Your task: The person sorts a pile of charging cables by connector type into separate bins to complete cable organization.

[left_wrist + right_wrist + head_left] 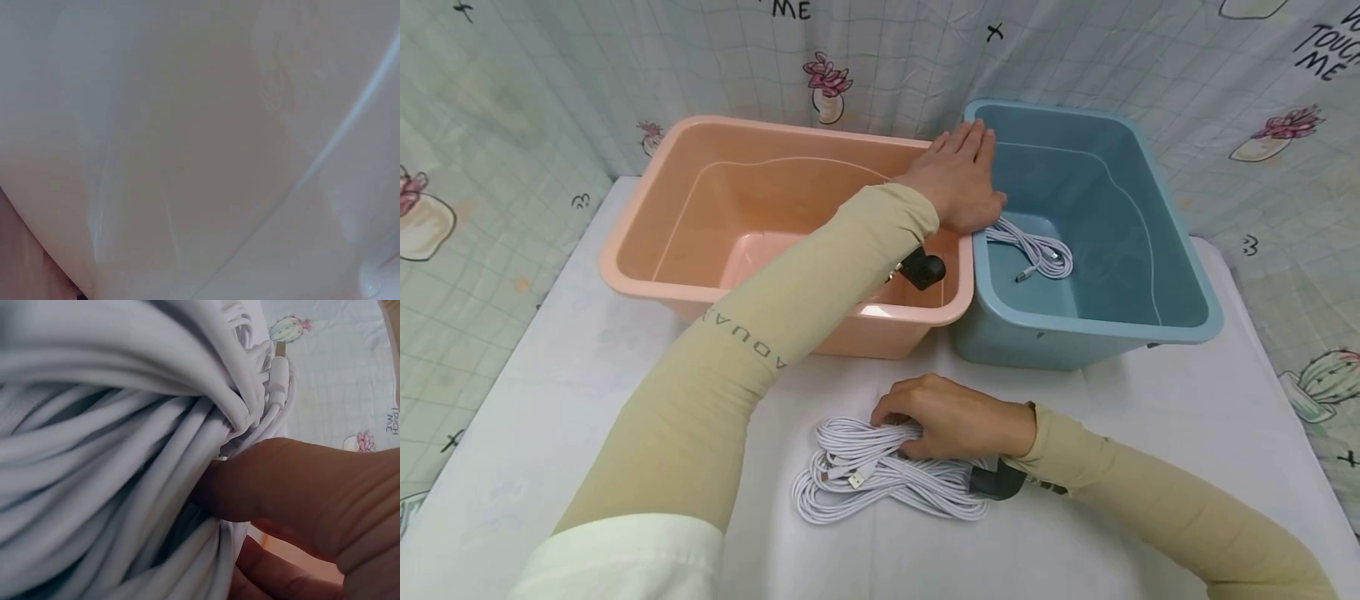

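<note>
The right hand (958, 417) has thumb and bent fingers closed about the white cable coil (850, 433); the right wrist view shows the thumb tip pressed in among the strands, with other fingers beneath. The coil lies on the white table (662, 467), at the near side of the bins. Most of its loops extend leftward past the fingertips, so the hold is toward its right part. A lower cable coil (917, 492) lies against it on the near side; whether the two are joined cannot be established. A USB plug (856, 479) lies on the loops, left of the grip and outside it.

Handling, as judged: light, soft and springy, smooth enough for single strands to slip, not fragile apart from the plug ends. Recommended hold: across the whole bundle near its middle, all strands gathered, plug left unpinched.

Farther off, the left hand (955, 183) lies with fingers straight and near together over the adjoining rims of the orange bin (658, 287) and the blue bin (1105, 332), grasping no cable. The left wrist view is dim and probably shows only bin wall. In the blue bin, near its left wall, lies another white cable (1048, 257) with metal-tipped plugs. Behind hangs a printed curtain (902, 50).
</note>
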The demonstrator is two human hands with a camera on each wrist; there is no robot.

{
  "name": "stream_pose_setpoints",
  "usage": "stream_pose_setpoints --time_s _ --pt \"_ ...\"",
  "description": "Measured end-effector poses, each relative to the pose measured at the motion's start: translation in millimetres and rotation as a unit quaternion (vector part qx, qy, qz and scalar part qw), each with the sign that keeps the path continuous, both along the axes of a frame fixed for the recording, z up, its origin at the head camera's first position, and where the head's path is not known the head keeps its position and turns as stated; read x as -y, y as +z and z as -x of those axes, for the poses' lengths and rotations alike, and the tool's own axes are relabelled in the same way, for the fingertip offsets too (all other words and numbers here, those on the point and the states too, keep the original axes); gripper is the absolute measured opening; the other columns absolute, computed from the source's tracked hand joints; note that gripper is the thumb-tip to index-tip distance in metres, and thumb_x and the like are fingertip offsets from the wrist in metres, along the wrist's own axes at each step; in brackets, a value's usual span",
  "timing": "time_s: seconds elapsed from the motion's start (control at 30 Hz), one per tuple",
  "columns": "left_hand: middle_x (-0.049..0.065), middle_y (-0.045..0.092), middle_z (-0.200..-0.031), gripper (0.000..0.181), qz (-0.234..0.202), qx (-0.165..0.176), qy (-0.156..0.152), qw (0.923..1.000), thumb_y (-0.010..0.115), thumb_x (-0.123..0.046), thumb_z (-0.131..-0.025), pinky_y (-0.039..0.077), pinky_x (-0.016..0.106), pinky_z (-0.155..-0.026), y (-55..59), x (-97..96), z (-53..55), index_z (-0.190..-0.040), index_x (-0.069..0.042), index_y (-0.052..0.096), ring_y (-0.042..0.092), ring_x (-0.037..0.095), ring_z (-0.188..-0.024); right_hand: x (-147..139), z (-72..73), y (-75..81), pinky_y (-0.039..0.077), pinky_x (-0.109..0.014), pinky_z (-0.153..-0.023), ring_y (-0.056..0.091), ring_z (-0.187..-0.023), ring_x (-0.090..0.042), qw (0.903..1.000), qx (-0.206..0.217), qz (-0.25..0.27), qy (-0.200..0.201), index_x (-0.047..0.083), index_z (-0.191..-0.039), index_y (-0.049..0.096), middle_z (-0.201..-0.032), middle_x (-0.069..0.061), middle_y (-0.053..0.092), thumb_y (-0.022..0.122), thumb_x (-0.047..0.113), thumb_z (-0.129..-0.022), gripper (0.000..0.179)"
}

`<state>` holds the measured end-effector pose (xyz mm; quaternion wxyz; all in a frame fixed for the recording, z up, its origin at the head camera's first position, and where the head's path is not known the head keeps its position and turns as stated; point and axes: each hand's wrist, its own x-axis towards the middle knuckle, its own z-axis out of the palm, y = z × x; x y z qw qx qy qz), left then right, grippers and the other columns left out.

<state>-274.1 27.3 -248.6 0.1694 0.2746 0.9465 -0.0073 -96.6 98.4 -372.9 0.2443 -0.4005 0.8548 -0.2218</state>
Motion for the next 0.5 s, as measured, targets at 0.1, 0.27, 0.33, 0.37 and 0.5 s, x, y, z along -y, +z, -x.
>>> stream_pose_setpoints --time_s 0.1,0.27,0.33,0.37,0.5 --pt "0.007 -0.030 -0.160 0.076 0.001 0.001 0.001 1.0000 0.017 -0.050 -0.101 -0.011 0.038 -0.128 1.3 -0.4 -0.4 -0.152 -0.009 -0.024 -0.025 0.023 -0.152 0 -0.5 2.7 0.053 -0.017 -0.082 0.059 -0.089 -0.002 1.0000 -0.003 -0.001 0.000 0.017 -0.115 0.070 -0.103 0.009 0.069 0.077 0.011 -0.077 0.040" --pt "0.007 -0.030 -0.160 0.076 0.000 0.003 0.001 1.0000 0.017 -0.050 -0.102 -0.011 0.038 -0.128 2.6 -0.8 -0.9 -0.152 -0.009 -0.024 -0.025 0.023 -0.152 -1 -1.6 8.0 0.053 -0.016 -0.081 0.059 -0.090 -0.001 0.9998 -0.019 0.006 0.005 0.017 -0.116 0.070 -0.103 0.009 0.069 0.080 0.014 -0.075 0.042" --pt "0.007 -0.030 -0.160 0.076 0.000 0.003 0.001 1.0000 0.018 -0.049 -0.102 -0.011 0.039 -0.128 2.8 -0.7 -1.0 -0.152 -0.009 -0.024 -0.025 0.023 -0.152 -1 -2.2 9.6 0.053 -0.015 -0.081 0.060 -0.090 0.000 0.9996 -0.023 0.012 0.008 0.018 -0.115 0.071 -0.103 0.010 0.069 0.080 0.015 -0.075 0.042" --pt "0.007 -0.029 -0.161 0.076 -0.001 0.002 0.000 1.0000 0.018 -0.049 -0.102 -0.011 0.039 -0.128 2.9 -0.6 -1.2 -0.152 -0.009 -0.024 -0.025 0.023 -0.152 -1 -2.6 10.3 0.053 -0.015 -0.081 0.061 -0.090 0.000 0.9996 -0.023 0.015 0.009 0.018 -0.115 0.071 -0.103 0.010 0.069 0.081 0.015 -0.075 0.042" --pt "0.008 -0.027 -0.162 0.077 -0.005 -0.004 -0.001 1.0000 0.020 -0.048 -0.102 -0.011 0.039 -0.128 2.6 -0.5 -2.3 -0.152 -0.008 -0.022 -0.023 0.024 -0.153 -2 -3.9 13.0 0.053 -0.015 -0.082 0.062 -0.091 0.000 0.9994 -0.024 0.022 0.013 0.018 -0.114 0.072 -0.102 0.009 0.070 0.081 0.015 -0.074 0.041"
